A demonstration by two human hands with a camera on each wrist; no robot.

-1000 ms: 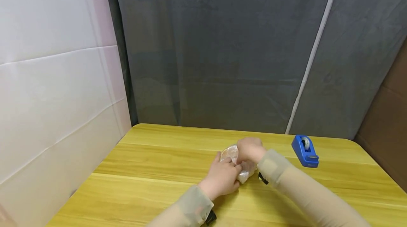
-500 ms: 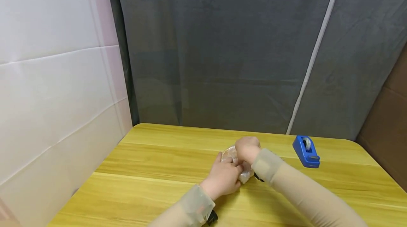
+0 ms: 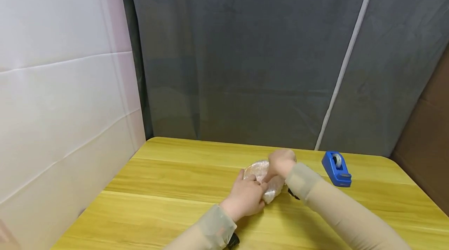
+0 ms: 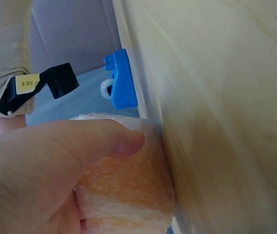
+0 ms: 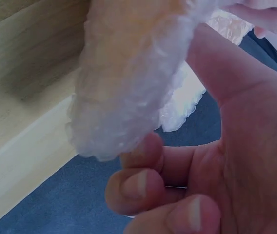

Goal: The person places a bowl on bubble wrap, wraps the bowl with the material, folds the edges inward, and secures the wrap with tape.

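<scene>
A bundle in clear bubble wrap (image 3: 257,169), orange showing through it in the left wrist view, lies on the yellow wood-grain table between the hands. My left hand (image 3: 244,196) holds its near left side; the thumb (image 4: 124,141) lies across the wrap. At the bundle's right side is my right hand (image 3: 281,161), bent down at the wrist. In the right wrist view that hand's thumb and curled fingers (image 5: 141,187) are at a layer of bubble wrap (image 5: 128,92), gripping its edge. What is inside the wrap is hidden.
A blue tape dispenser (image 3: 336,169) with a roll of clear tape stands toward the back right of the table (image 3: 175,172). A grey curtain hangs behind, a white panel is at the left, and a brown surface at the right.
My right hand first shifts slightly left, then back to the right, uncovering more of the bubble wrap. The left hand stays almost still on the bundle.
</scene>
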